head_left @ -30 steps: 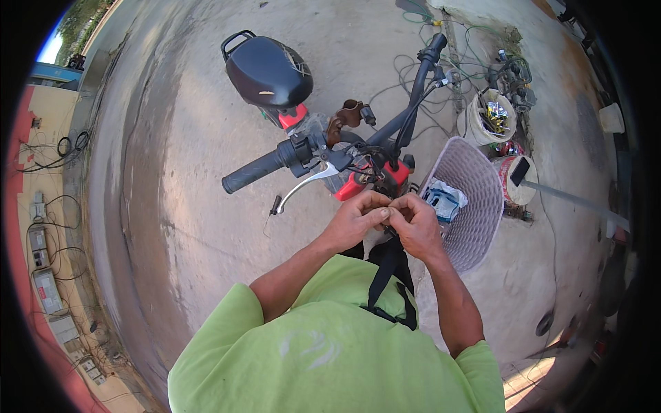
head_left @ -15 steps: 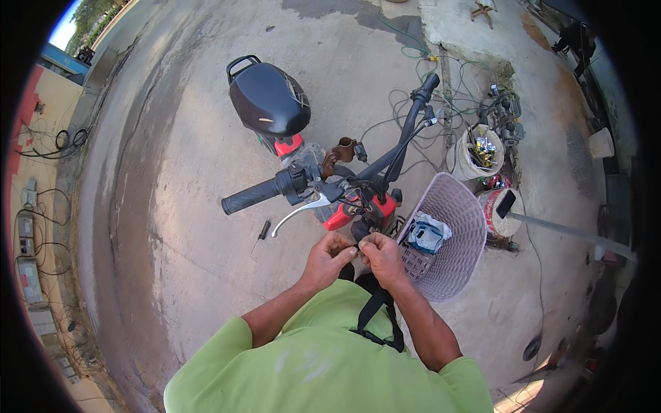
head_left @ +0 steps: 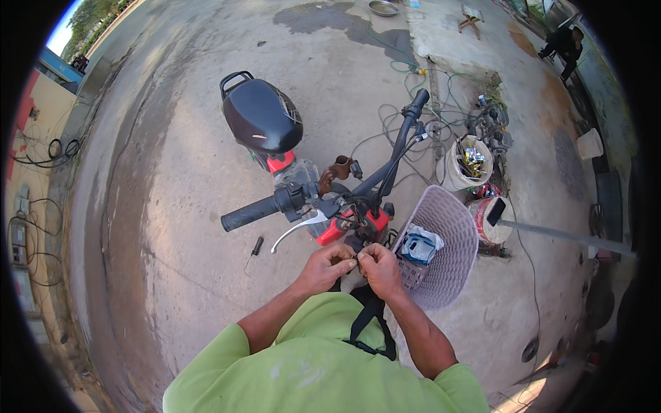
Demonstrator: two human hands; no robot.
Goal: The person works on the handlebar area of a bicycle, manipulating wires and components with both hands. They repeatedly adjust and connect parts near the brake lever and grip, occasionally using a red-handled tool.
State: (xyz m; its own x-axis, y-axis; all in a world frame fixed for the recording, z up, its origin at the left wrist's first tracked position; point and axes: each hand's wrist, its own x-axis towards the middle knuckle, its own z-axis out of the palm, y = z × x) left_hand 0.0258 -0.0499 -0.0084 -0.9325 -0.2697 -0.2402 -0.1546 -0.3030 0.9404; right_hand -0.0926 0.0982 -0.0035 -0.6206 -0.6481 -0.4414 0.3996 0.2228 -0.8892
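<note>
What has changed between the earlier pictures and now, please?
Since the first picture, the camera view shifted, revealing the stool. The left hand and right hand moved slightly left, away from the basket. Whether they hold anything is unclear. The bike and basket stayed put, hands still close together.

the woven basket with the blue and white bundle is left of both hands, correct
Wrong side: in the head view, the woven basket with the blue and white bundle is to the right of both the left hand and the right hand.
</note>
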